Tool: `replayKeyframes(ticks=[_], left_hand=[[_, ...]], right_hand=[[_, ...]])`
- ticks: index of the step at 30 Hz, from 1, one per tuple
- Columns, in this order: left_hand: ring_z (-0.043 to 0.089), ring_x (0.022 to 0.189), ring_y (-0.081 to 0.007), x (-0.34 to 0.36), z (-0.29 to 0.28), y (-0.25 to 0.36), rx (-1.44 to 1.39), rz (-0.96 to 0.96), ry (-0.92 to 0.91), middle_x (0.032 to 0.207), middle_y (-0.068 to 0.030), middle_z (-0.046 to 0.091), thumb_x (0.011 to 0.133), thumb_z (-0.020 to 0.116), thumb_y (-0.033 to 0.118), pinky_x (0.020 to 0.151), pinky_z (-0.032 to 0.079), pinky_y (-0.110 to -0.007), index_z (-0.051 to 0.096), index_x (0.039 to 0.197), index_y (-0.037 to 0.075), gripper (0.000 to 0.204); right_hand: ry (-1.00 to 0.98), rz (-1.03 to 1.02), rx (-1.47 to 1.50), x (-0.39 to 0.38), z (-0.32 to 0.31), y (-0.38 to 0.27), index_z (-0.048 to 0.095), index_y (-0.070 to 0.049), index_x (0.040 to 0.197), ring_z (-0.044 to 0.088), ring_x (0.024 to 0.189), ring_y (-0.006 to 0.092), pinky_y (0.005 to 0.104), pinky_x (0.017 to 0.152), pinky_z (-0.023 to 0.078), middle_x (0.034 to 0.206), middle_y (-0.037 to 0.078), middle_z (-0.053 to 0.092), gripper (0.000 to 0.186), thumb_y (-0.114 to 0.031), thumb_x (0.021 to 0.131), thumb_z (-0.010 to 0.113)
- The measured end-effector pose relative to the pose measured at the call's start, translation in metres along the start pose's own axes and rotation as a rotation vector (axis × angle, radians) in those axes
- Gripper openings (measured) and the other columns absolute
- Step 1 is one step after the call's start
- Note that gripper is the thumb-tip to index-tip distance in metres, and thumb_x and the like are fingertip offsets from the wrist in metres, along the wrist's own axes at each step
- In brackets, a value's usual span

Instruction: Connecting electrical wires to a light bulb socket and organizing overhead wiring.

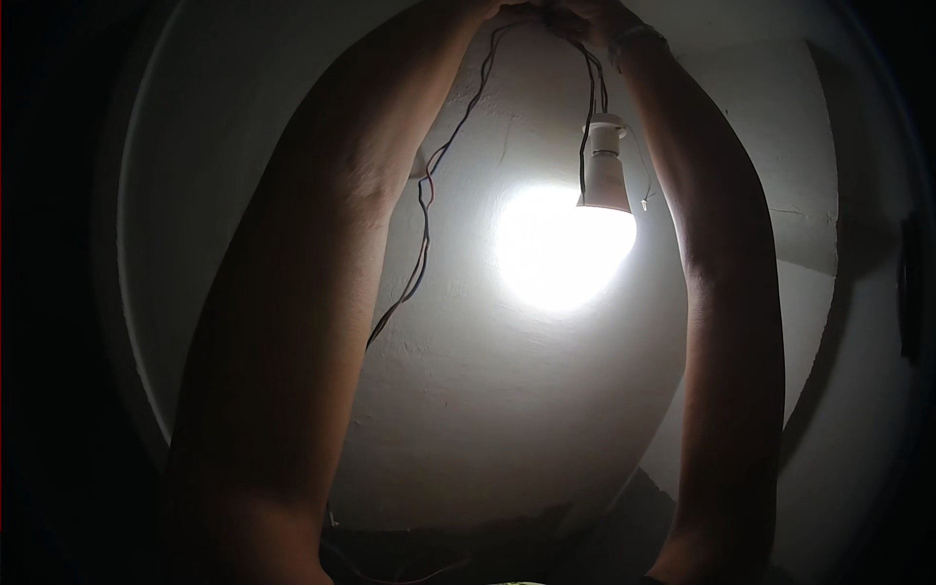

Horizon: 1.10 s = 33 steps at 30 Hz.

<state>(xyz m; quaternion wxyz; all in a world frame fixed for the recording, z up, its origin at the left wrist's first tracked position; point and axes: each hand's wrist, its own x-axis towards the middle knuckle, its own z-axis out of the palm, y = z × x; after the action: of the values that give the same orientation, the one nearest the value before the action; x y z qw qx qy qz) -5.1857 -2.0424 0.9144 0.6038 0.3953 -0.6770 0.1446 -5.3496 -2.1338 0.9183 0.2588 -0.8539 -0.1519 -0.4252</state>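
Observation:
Both my arms reach up, and my hands meet at the top edge, where the frame cuts them off. Twisted dark electrical wires [426, 185] come together between my left hand [509, 6] and my right hand [595, 14]. Both hands appear closed on these wires, though most of the fingers are hidden. Below my right hand, a pair of wires drops to a white bulb holder [604, 124]. A lit light bulb [565, 244] hangs from it, glowing white and tilted slightly. Around my right wrist sits a bracelet [637, 37].
Behind the bulb rises a pale, rough wall [487, 390]. A thin cord with a small white end [643, 203] dangles beside the bulb holder. More loose wire [419, 573] shows in the dark lower area. A projecting pale wall section [795, 146] stands at right.

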Motion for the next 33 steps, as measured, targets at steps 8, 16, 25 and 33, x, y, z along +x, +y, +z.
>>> replayKeyframes(ticks=[8,16,25,33], left_hand=[[0.070,0.072,-0.0184,-0.021,0.014,0.015,0.230,0.029,-0.023,0.084,-0.0151,0.072,0.093,0.068,0.009,0.060,0.055,-0.030,0.072,0.091,-0.004,0.014],[0.067,0.064,-0.0169,-0.004,-0.001,0.001,-0.046,-0.048,0.000,0.084,-0.0148,0.071,0.096,0.062,0.006,0.049,0.050,-0.028,0.070,0.091,-0.004,0.014],[0.070,0.074,-0.0168,0.020,-0.004,-0.020,0.923,0.502,-0.003,0.083,-0.0111,0.071,0.092,0.065,0.008,0.063,0.055,-0.030,0.070,0.091,-0.001,0.011],[0.069,0.074,-0.0140,0.022,0.023,-0.027,-0.223,0.106,-0.071,0.083,-0.0126,0.071,0.090,0.068,0.006,0.064,0.055,-0.028,0.067,0.080,-0.002,0.013]], right_hand=[[0.274,0.097,-0.306,0.015,-0.009,0.005,0.071,-0.006,0.083,0.067,0.073,0.0202,0.0322,0.065,0.051,0.077,0.009,0.069,0.015,-0.020,0.089,0.071],[0.230,-0.513,-1.722,0.000,0.023,-0.010,0.074,-0.013,0.073,0.069,0.066,0.0221,0.0352,0.064,0.055,0.075,0.004,0.072,0.032,-0.040,0.088,0.067],[0.357,-0.399,-1.284,0.001,0.010,-0.012,0.077,-0.009,0.074,0.070,0.066,0.0187,0.0331,0.063,0.057,0.079,0.008,0.075,0.013,-0.021,0.080,0.075],[0.419,-0.197,-0.720,-0.006,-0.016,0.009,0.076,0.001,0.090,0.070,0.062,0.0184,0.0295,0.054,0.058,0.077,0.012,0.074,0.011,-0.007,0.084,0.070]])
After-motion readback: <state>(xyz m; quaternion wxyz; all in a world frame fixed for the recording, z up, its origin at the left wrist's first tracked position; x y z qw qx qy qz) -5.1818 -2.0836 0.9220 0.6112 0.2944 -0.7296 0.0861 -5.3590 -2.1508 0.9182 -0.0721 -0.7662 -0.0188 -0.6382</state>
